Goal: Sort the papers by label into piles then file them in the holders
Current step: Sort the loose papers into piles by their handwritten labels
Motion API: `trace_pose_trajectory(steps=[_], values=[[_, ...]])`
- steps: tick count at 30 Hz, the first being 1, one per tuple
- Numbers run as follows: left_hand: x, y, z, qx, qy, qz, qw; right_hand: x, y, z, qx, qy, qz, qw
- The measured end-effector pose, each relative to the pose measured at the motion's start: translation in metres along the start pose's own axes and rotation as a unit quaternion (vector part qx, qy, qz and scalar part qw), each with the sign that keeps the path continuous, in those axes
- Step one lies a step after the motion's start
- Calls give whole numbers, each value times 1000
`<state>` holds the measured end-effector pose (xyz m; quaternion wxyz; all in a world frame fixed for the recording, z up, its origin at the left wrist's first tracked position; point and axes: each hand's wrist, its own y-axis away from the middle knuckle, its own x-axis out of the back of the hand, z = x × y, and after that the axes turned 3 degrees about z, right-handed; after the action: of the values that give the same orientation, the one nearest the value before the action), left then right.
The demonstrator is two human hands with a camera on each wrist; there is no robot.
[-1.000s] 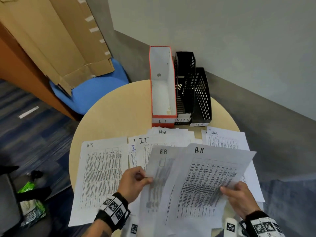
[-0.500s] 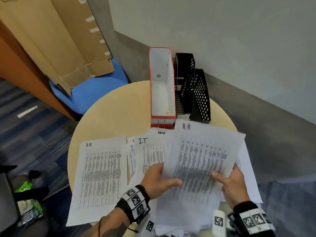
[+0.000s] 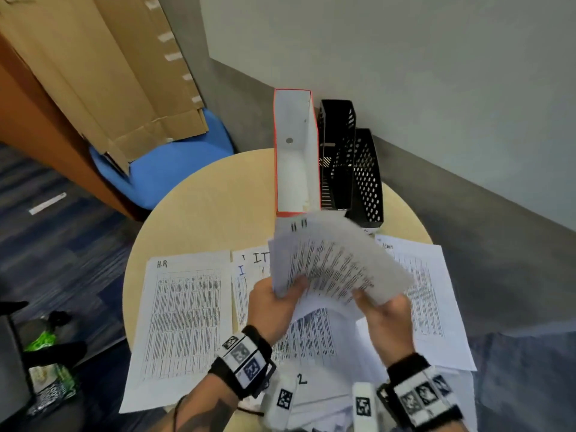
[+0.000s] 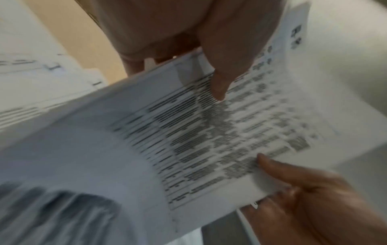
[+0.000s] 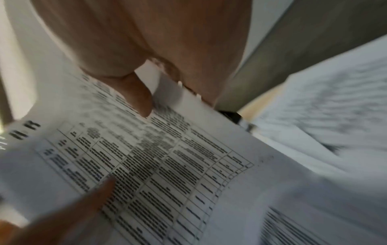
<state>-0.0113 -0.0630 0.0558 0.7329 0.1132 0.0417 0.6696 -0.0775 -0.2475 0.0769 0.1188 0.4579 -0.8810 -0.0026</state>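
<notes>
— What are the hands holding?
— Left hand [image 3: 270,304] and right hand [image 3: 384,319] are both pinching the blurred white printed sheets [image 3: 330,263], raised above the round beige table's [image 3: 205,213] near edge.

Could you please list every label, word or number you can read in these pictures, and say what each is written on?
"H.R": top of the left sheet on the table.
"IT": top of the middle sheet.
"Admin": top of the right sheet, faint.
"2": paper near the wrists.
Heading of the held sheets, gripped by left hand and right hand: too blurred.
Printed tables and holder labels: unreadable.
</notes>
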Motion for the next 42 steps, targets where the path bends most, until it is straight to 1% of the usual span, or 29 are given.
trace_pose_trajectory(steps=[2, 3, 5, 7, 8, 9, 11, 14, 16, 17, 18, 19, 20, 21, 22, 24, 25, 27, 29, 31, 32, 34, 36, 37, 38, 39, 40, 41, 42], values=[[-3, 1, -2, -2, 22, 3, 1000, -7, 1, 13, -63, -15, 25, 998], [-3, 2, 0, -3, 35, 11, 999, -6, 2, 11, -76, -29, 43, 996], [1, 4, 8, -29, 63, 24, 997, 1, 2, 0, -62, -53, 63, 995], [4, 6, 16, -64, 71, 16, 995, 9, 4, -9, -33, -70, 55, 995], [5, 8, 18, -71, 72, 7, 995, 11, 4, -11, -28, -82, 48, 995], [5, 7, 16, -66, 71, 0, 995, 10, 3, -9, -29, -89, 42, 995], [3, 4, 6, -32, 64, -15, 997, 4, 1, 2, -54, -81, 29, 995], [0, -3, -13, 5, 14, -16, 1000, -8, -4, 22, -83, -60, 11, 995], [11, -13, -15, 19, -2, 15, 1000, -10, -11, 31, -61, -24, -29, 997], [24, -21, -15, 22, -9, 51, 998, -9, -15, 37, -45, 1, -48, 998], [43, -29, -15, 22, -20, 102, 994, -7, -19, 45, -39, 33, -63, 997], [68, -37, -17, 25, -40, 152, 987, -6, -21, 55, -50, 72, -76, 993], [95, -45, -20, 32, -69, 189, 979, -6, -22, 65, -72, 124, -88, 986], [123, -51, -23, 47, -108, 210, 971, -7, -22, 75, -96, 186, -106, 972], [150, -55, -29, 72, -154, 219, 961, -10, -21, 86, -114, 259, -132, 950], [200, -62, -50, 144, -259, 219, 930, -19, -15, 102, -139, 382, -174, 897], [219, -64, -65, 180, -304, 213, 911, -25, -12, 105, -148, 417, -179, 879], [243, -66, -95, 238, -362, 195, 880, -38, -6, 107, -163, 456, -166, 859], [249, -65, -120, 269, -378, 177, 868, -51, 0, 109, -164, 493, -157, 840], [244, -62, -134, 274, -385, 167, 865, -61, 3, 113, -160, 522, -152, 824], [240, -61, -138, 270, -390, 173, 863, -65, 4, 115, -165, 524, -149, 822], [228, -56, -141, 250, -413, 208, 850, -67, 1, 123, -190, 508, -144, 828], [214, -50, -135, 196, -455, 258, 830, -64, -4, 128, -216, 492, -143, 831], [205, -47, -130, 158, -470, 271, 825, -60, -7, 131, -219, 484, -142, 835], [193, -43, -123, 123, -478, 265, 828, -56, -9, 132, -212, 472, -134, 845], [178, -39, -116, 94, -476, 238, 841, -49, -10, 132, -197, 458, -125, 858], [162, -35, -111, 67, -456, 196, 865, -43, -11, 132, -181, 438, -116, 873], [142, -32, -108, 44, -416, 142, 897, -36, -11, 131, -160, 415, -114, 889], [123, -27, -107, 37, -368, 82, 925, -28, -10, 129, -147, 384, -114, 904]])
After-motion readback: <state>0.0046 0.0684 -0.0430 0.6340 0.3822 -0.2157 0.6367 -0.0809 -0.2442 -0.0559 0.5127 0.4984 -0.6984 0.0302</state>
